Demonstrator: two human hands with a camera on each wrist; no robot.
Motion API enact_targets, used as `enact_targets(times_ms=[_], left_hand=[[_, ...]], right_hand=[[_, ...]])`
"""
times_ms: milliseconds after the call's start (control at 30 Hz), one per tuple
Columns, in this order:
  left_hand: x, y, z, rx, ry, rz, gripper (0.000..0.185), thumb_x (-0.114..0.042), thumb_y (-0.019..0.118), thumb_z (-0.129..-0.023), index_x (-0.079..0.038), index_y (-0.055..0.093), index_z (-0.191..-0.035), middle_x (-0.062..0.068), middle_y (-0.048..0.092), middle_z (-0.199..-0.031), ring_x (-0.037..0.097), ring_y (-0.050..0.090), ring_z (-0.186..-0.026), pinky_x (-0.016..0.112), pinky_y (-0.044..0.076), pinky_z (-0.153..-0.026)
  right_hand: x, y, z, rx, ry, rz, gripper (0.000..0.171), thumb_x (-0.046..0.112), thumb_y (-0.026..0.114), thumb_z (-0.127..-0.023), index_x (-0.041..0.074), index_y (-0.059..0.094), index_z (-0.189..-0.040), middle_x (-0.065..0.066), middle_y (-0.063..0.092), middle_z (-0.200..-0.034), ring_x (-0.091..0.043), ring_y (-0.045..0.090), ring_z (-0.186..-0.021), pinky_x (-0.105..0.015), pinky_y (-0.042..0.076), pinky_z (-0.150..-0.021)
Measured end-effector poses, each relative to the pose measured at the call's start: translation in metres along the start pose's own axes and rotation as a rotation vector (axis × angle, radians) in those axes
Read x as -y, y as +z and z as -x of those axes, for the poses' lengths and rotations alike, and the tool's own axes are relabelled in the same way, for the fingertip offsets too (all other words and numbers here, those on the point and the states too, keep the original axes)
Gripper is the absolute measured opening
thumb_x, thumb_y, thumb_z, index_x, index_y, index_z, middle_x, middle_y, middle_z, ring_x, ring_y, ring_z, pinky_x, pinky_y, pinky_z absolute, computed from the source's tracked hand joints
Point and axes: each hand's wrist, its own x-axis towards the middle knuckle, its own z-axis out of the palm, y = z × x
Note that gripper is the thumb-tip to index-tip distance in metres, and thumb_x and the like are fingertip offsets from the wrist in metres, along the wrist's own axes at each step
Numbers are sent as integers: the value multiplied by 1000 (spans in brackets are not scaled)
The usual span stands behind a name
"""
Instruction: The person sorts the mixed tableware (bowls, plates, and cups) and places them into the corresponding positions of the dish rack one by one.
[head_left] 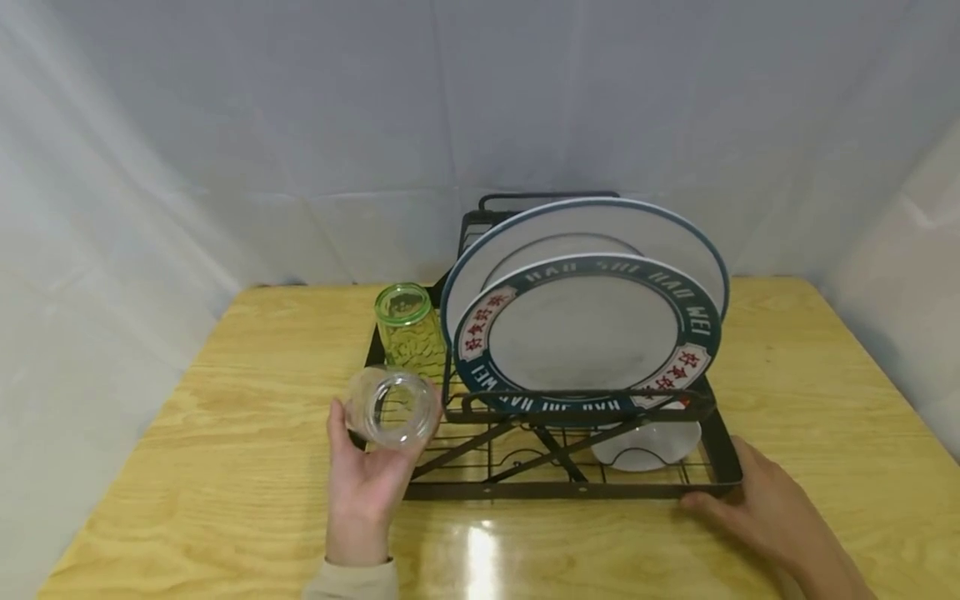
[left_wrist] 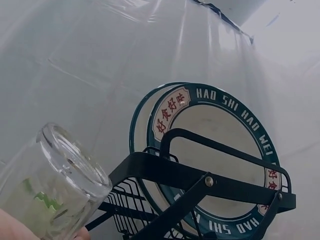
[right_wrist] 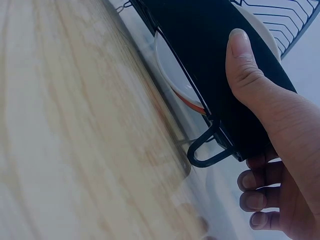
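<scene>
My left hand [head_left: 369, 490] holds a clear drinking glass [head_left: 395, 410] over the left front corner of the black dish rack [head_left: 540, 491]. Its round end tilts toward the head camera. In the left wrist view the glass [left_wrist: 65, 185] leans beside the rack, with only a little of the hand showing. At the rack's right front corner, my right hand [head_left: 776, 508] grips the frame. The right wrist view has that thumb [right_wrist: 241, 55] flat on the black side panel, with the fingers curled below the corner.
Two large plates with green rims stand upright in the rack, the patterned one [head_left: 585, 333] before the other [head_left: 585, 218]. A green-tinted glass [head_left: 410, 333] stands upside down at the rack's left. A white bowl [head_left: 651, 446] sits low at its right. The wooden table [head_left: 225, 433] meets a pale curtain [head_left: 300, 125] behind.
</scene>
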Motion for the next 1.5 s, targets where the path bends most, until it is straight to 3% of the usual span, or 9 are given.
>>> enact_targets(times_ms=[167,500,833,1133,1500], left_hand=[[3,4,-2,-26,25,58,76,-45,68,-87,-38,24,-148,6,29,-151,33,37,-134,53,35,-107],[2,7,-7,-85,-27,200,76,-48,69,-84,-35,28,-147,11,32,-148,32,39,-131,52,37,-105],[2,7,-9,-97,-72,253,78,-42,68,-87,-34,23,-150,16,24,-150,37,35,-135,54,38,-104],[-4,1,-16,-108,-72,338,84,-36,69,-88,-30,15,-151,18,24,-150,40,36,-133,58,39,-102],[-5,-2,-13,-83,-60,324,77,-37,67,-88,-24,21,-149,19,26,-149,39,37,-132,56,40,-102]], right_hand=[[-1,0,-1,-10,-8,0,87,47,82,-71,-9,47,-127,-33,59,-113,-51,58,-101,-62,46,-82],[-1,2,1,0,0,-7,86,45,83,-71,-9,47,-127,-33,59,-114,-51,57,-101,-63,46,-82],[0,1,-1,-8,-13,-14,87,47,82,-71,-8,47,-128,-32,59,-114,-51,58,-102,-63,46,-82],[-3,0,-1,-6,-12,-1,87,44,83,-71,-9,46,-129,-34,58,-115,-52,57,-102,-63,46,-81],[-2,1,0,10,-3,5,88,47,83,-71,-9,46,-129,-33,59,-115,-52,57,-102,-63,46,-81]])
